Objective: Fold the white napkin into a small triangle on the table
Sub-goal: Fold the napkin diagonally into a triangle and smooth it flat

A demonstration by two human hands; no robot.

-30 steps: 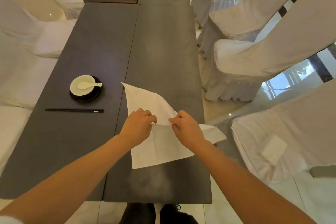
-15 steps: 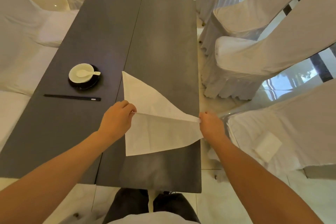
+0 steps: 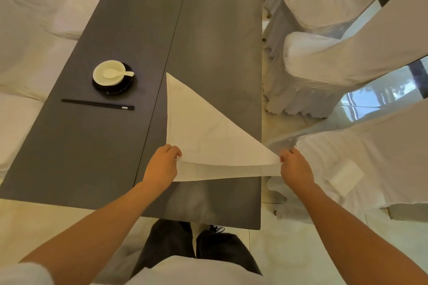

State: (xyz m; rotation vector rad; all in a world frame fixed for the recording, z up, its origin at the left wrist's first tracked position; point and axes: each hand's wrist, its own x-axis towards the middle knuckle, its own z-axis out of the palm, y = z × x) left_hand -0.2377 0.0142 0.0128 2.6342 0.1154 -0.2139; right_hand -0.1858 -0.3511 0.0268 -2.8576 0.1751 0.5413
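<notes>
The white napkin (image 3: 203,132) lies on the dark grey table (image 3: 217,30) as a large triangle, its far tip pointing away from me and its long edge running down to the right. My left hand (image 3: 163,166) pinches the near left corner. My right hand (image 3: 295,166) pinches the right corner just past the table's right edge. The near edge is stretched taut between both hands, with a lower layer showing beneath it.
A white bowl with a spoon (image 3: 110,73) sits on a black saucer to the left, black chopsticks (image 3: 97,104) lying in front of it. Chairs in white covers (image 3: 335,58) stand along the right side, and more white fabric (image 3: 27,37) on the left.
Both hands started together at the napkin's middle, then drew apart to its near corners. The top layer has been pulled toward me, so the napkin now forms a large triangle.
</notes>
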